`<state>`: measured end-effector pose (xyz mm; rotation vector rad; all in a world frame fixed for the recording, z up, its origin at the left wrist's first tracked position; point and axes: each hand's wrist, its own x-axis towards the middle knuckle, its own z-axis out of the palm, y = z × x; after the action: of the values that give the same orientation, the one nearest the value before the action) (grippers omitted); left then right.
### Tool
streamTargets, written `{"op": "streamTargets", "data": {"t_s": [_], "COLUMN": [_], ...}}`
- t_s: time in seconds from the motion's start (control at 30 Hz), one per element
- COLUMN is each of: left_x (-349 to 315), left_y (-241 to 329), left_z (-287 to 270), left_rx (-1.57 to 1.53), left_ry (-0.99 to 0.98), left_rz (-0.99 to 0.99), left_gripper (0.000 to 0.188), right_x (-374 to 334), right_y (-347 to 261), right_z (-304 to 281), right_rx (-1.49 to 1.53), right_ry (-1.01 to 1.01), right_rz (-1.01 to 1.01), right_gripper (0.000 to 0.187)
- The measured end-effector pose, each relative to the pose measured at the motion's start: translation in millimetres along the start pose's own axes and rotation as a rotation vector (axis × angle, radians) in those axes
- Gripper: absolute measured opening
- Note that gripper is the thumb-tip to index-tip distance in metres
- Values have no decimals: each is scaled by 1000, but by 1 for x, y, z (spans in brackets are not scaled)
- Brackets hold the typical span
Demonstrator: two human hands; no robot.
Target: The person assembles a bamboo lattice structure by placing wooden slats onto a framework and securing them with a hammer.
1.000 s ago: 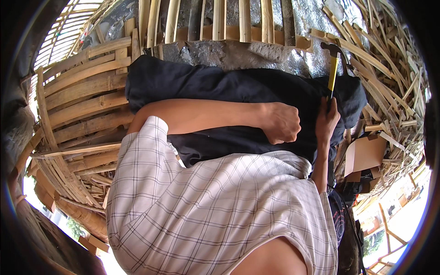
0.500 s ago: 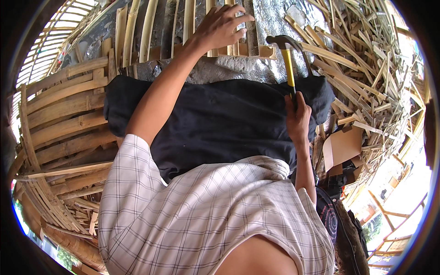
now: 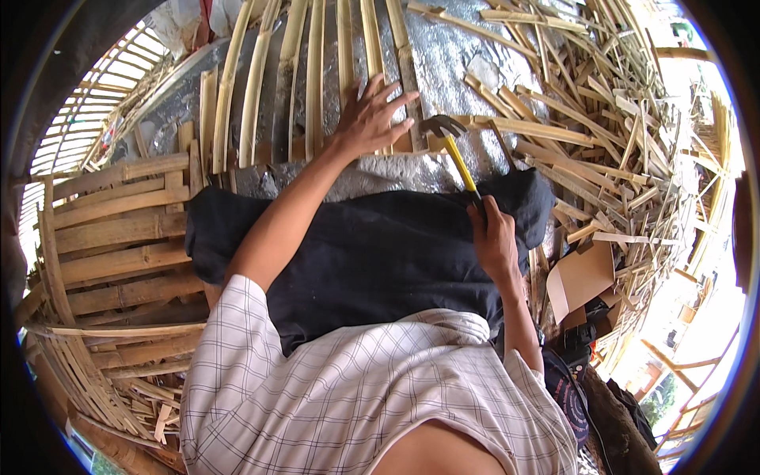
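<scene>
- At 12 o'clock, the left hand [image 3: 370, 123] was held with its fingers spread wide over the near ends of the bamboo strips [image 3: 316, 79]; whether any strip was touched could not be told.
- At 3 o'clock, a hammer [image 3: 461, 164] was held in the right hand [image 3: 497, 241], the fingers being wrapped around its black grip.
- The hammer's yellow shaft was tilted toward 11 o'clock, and its dark claw head was held at 1 o'clock, just beside the left hand.
- The bamboo strips were laid out side by side from 11 to 12 o'clock, narrow gaps being left between them.
- A silvery surface [image 3: 451, 71] was seen around and between them.
- The person's lap was covered by a dark cloth [image 3: 372, 261], spread across the middle and seen beneath both forearms.
- At 9 o'clock, a slatted bamboo frame [image 3: 127, 229] was seen.
- Split bamboo pieces [image 3: 625, 150] were heaped between 2 and 3 o'clock.
- Near 4 o'clock, a cardboard piece [image 3: 582, 281] was seen just beside the heap.
- At 6 o'clock, a checked shirt [image 3: 356, 388] was seen.
</scene>
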<state>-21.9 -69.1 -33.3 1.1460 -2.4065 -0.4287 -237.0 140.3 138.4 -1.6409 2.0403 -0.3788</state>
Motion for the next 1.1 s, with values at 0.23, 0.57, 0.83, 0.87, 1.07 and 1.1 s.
{"op": "streamTargets", "data": {"t_s": [0.23, 0.57, 0.83, 0.87, 1.07, 1.1], "left_x": [4, 3, 2, 1, 1, 1], "left_y": [16, 15, 15, 14, 10, 8], "left_z": [-20, -15, -16, -14, -4, -2], "left_rx": [-5, -19, 17, 27, 12, 29], "left_ry": [9, 15, 40, 67, -13, -20], "left_rz": [-24, -48, -15, -7, -11, -7], "left_gripper": [61, 61, 61, 61, 64, 65], "right_x": [0, -8, -8, -7, -4, -4], "right_y": [3, 12, 8, 8, 7, 2], "right_z": [-2, 3, 1, 1, -3, -9], "right_rx": [-1, 26, -11, -12, -81, -80], "right_ry": [-2, 44, 42, 35, 55, 36], "right_rz": [18, -1, -56, -61, -133, -120], "right_gripper": [22, 22, 21, 21, 19, 19]}}
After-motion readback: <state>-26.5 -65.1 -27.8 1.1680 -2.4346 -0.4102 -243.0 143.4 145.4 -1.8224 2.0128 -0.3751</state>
